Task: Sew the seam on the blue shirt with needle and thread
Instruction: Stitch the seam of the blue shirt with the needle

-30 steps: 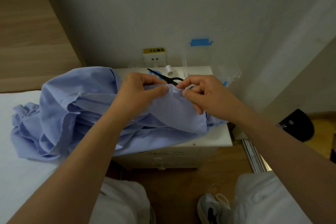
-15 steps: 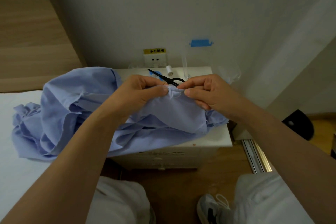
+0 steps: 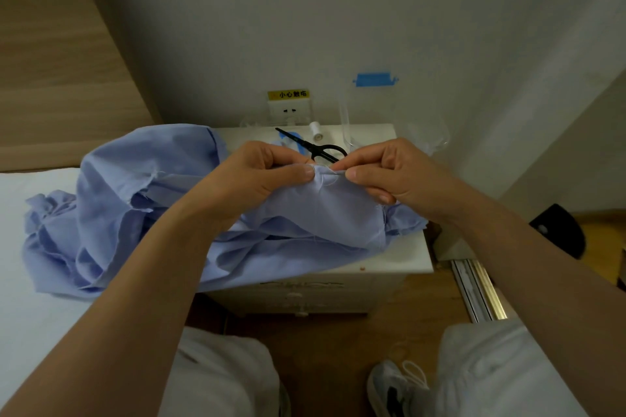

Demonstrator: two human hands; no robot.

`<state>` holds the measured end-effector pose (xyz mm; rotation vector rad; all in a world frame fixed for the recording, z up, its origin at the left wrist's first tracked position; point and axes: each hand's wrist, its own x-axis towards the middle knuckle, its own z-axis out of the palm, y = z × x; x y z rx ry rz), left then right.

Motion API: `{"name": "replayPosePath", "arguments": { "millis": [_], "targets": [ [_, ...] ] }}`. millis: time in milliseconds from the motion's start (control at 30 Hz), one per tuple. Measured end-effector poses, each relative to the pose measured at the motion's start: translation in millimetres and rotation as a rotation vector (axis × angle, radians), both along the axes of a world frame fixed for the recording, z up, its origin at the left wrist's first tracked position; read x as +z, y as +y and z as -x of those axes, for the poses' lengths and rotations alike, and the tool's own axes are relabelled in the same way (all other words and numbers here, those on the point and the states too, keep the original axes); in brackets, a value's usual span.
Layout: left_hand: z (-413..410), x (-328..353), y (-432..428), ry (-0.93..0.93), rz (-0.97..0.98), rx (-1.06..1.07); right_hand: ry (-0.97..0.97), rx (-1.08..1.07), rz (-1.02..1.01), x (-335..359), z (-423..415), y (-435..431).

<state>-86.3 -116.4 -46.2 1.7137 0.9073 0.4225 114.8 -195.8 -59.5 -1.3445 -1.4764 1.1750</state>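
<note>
- Shirt [image 3: 135, 200] drapes off the nightstand [image 3: 399, 261] toward 9 o'clock.
- Pinching its seam edge: left hand [image 3: 257, 179], with right hand [image 3: 389, 176] at its 3 o'clock.
- Between them, thread [image 3: 327, 179] loops; the needle can't be made out.
- Likely mid-stitch; next, the thread needs drawing taut.

The blue shirt [image 3: 135, 186] is seen as thin, matt woven cloth, frayed at its cut edges. The scissors [image 3: 315, 151] are finished in matt black. The nightstand [image 3: 406, 257] is coated in smooth white with a faint sheen. Wood grain is shown by the wall panel [image 3: 50, 61] and the floor [image 3: 338, 342]; the floor track [image 3: 482, 291] is made of glossy metal.
</note>
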Motion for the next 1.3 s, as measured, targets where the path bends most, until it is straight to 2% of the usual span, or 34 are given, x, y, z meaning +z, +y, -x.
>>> {"name": "replayPosePath", "arguments": {
  "millis": [300, 533, 767, 900, 1067, 1200, 1300],
  "targets": [
    [0.1, -1.6, 0.5, -0.002, 0.010, 0.013, 0.038, 0.017, 0.006, -1.1, -1.3, 0.6],
    [-0.3, -4.9, -0.1, -0.056, 0.099, -0.046, 0.065, 0.057, -0.018, -7.7, 4.5, 0.9],
    [-1.4, -6.2, 1.8, -0.121, 0.130, -0.039, 0.071, -0.055, -0.072, -7.2, 6.7, 6.0],
    [-4.2, -6.8, -2.2, -0.122, 0.157, -0.092, 0.089, 0.021, -0.014, -7.6, 9.2, 3.8],
    [-4.0, -3.8, -0.8, -0.149, 0.129, -0.051, 0.097, -0.004, -0.044, -7.1, 6.0, 7.1],
    [-5.3, -6.9, -3.2, -0.102, 0.138, -0.075, 0.101, 0.101, -0.077, -6.3, 10.4, 3.0],
    [-5.6, -7.4, -1.0, -0.114, 0.121, -0.013, 0.030, -0.027, -0.112, -10.4, 8.0, 6.4]
  ]
}}
